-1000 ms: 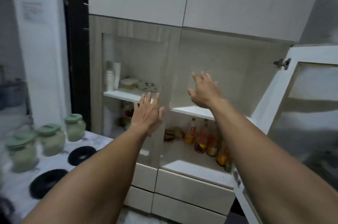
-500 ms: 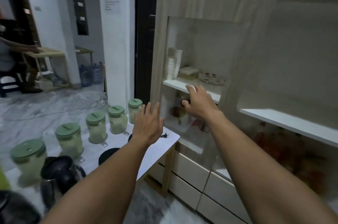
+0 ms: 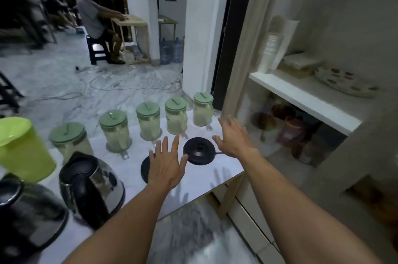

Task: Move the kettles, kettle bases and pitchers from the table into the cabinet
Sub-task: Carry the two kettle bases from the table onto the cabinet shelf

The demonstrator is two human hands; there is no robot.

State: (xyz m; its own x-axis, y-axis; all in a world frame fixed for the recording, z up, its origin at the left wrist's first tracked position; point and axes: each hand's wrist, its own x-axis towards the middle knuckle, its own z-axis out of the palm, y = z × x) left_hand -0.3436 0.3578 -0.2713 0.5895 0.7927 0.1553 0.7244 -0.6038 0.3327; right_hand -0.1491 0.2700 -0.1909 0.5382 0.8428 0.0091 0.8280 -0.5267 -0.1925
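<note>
Several clear pitchers with green lids (image 3: 148, 121) stand in a row along the far side of the white table (image 3: 217, 174). A black kettle base (image 3: 199, 153) lies near the table's right end; a second base (image 3: 144, 169) is partly hidden under my left hand (image 3: 167, 162). A steel kettle (image 3: 91, 186) stands at the near left, another kettle (image 3: 25, 214) at the corner, and a lime-green pitcher (image 3: 21, 149) behind them. My right hand (image 3: 233, 136) hovers just right of the first base. Both hands are spread and hold nothing.
The cabinet (image 3: 301, 95) stands right of the table, its white shelf carrying stacked cups, a box and a patterned plate; jars sit below. Drawers lie under it. A person sits on a stool (image 3: 98, 49) far back. Cables cross the marble floor.
My view has swung left and down from the cabinet to the table. Both hands have come down from the shelf to hover over the kettle bases.
</note>
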